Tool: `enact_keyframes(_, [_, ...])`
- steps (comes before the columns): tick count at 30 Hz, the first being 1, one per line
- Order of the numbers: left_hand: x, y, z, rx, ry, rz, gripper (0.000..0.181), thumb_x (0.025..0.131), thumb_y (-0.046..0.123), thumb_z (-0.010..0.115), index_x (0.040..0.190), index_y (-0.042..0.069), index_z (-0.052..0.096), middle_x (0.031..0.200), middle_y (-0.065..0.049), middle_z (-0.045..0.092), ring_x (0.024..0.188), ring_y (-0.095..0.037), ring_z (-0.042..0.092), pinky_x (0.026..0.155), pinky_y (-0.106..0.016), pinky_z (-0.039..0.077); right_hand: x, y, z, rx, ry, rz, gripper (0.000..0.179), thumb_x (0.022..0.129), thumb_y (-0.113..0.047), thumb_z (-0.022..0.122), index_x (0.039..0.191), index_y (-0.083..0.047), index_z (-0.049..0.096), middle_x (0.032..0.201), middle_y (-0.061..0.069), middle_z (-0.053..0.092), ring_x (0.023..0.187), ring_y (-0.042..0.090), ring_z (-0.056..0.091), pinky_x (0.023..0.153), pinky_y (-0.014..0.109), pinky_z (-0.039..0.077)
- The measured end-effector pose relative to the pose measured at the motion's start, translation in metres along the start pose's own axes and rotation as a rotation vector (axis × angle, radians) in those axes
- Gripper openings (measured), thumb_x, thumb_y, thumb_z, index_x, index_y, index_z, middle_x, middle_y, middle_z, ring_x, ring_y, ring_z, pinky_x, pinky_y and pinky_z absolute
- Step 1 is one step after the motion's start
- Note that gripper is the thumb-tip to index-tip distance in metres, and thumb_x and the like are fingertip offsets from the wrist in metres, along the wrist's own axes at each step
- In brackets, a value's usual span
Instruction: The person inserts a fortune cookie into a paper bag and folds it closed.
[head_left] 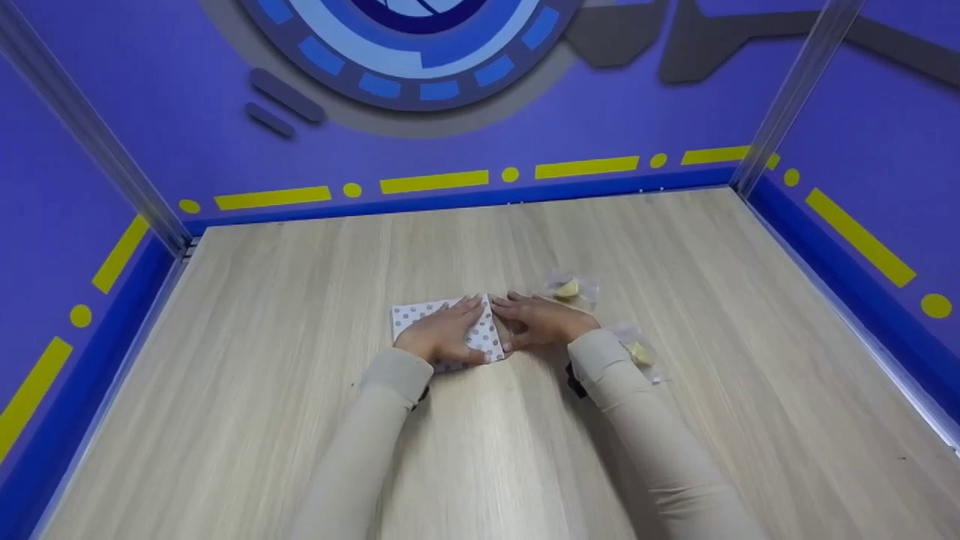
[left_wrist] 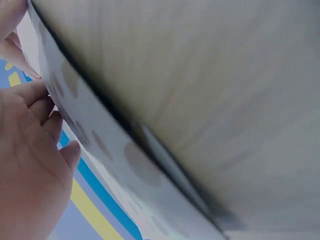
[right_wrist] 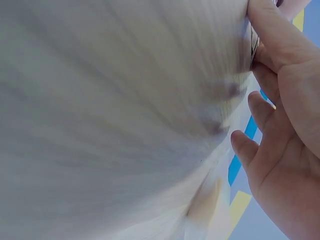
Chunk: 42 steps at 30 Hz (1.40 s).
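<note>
A flat white piece with grey polka dots (head_left: 491, 341), perhaps folded paper, lies on the table in the head view. My left hand (head_left: 446, 334) rests across its top, fingers stretched toward the far edge and thumb near the close edge. At its right edge is my right hand (head_left: 544, 321), fingertips at the far corner and thumb near the close corner. The left wrist view shows the dotted side (left_wrist: 107, 145) slanting past the left palm (left_wrist: 30, 160). In the right wrist view the thumb and forefinger reach the edge, while the other fingers (right_wrist: 245, 145) are loosely bent.
Two small clear packets with yellowish pieces lie to the right: one packet (head_left: 568, 289) beyond my right hand, the other packet (head_left: 637, 354) beside the right sleeve. Blue-purple walls (head_left: 450, 161) enclose the wooden table (head_left: 300, 285) at the back and sides.
</note>
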<state>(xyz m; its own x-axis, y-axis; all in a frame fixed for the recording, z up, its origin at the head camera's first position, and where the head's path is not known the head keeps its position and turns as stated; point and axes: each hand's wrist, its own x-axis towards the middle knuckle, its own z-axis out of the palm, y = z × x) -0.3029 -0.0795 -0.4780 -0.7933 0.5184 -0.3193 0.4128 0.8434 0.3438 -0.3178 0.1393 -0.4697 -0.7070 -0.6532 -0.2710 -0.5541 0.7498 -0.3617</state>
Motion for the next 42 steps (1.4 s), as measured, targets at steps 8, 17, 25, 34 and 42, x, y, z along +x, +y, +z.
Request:
enact_keyframes(8, [-0.0009, -0.0025, -0.0003, -0.083, 0.007, 0.003, 0.093, 0.083, 0.051, 0.068, 0.154, 0.016, 0.019, 0.162, 0.001, 0.012, 0.149, -0.018, 0.012, 0.119, -0.035, 0.016, -0.0002, 0.0008, 0.0011, 0.004, -0.007, 0.008, 0.08, 0.089, -0.046, 0.062, 0.153, -0.017, 0.024, 0.161, -0.002, 0.018, 0.149, 0.026, 0.012, 0.118, 0.048, 0.016])
enact_keyframes(17, [-0.0012, -0.0027, -0.0002, -0.144, 0.02, -0.014, 0.092, 0.082, 0.048, 0.072, 0.154, 0.021, 0.022, 0.161, 0.002, 0.015, 0.148, -0.018, 0.015, 0.119, -0.037, 0.017, -0.0008, 0.0017, 0.0023, 0.023, 0.001, 0.016, 0.079, 0.089, -0.046, 0.063, 0.153, -0.018, 0.025, 0.16, -0.002, 0.019, 0.149, 0.026, 0.012, 0.118, 0.049, 0.017])
enact_keyframes(25, [-0.0024, -0.0033, 0.0014, -0.187, 0.063, -0.021, 0.091, 0.08, 0.043, 0.076, 0.153, 0.024, 0.026, 0.159, 0.0, 0.024, 0.146, -0.021, 0.023, 0.117, -0.039, 0.022, 0.0007, 0.0036, 0.0049, 0.038, -0.001, 0.016, 0.08, 0.089, -0.046, 0.062, 0.153, -0.018, 0.024, 0.16, -0.002, 0.019, 0.149, 0.027, 0.012, 0.118, 0.048, 0.016])
enact_keyframes(34, [-0.0027, -0.0042, -0.0005, -0.101, 0.086, 0.08, 0.079, 0.081, 0.043, 0.075, 0.148, 0.034, 0.034, 0.157, 0.001, 0.031, 0.144, -0.023, 0.028, 0.114, -0.044, 0.029, 0.0, 0.0022, 0.0041, 0.055, 0.001, 0.053, 0.078, 0.087, -0.046, 0.065, 0.152, -0.031, 0.025, 0.16, -0.005, 0.019, 0.148, 0.027, 0.014, 0.116, 0.051, 0.021])
enact_keyframes(42, [-0.0036, -0.0002, -0.0036, -0.022, 0.053, 0.103, 0.067, 0.084, 0.043, 0.071, 0.144, 0.036, 0.042, 0.159, -0.005, 0.023, 0.146, -0.027, 0.024, 0.114, -0.047, 0.028, -0.0003, 0.0021, 0.0025, 0.043, -0.003, 0.045, 0.079, 0.088, -0.048, 0.063, 0.153, -0.024, 0.025, 0.16, -0.005, 0.019, 0.149, 0.025, 0.012, 0.117, 0.049, 0.019])
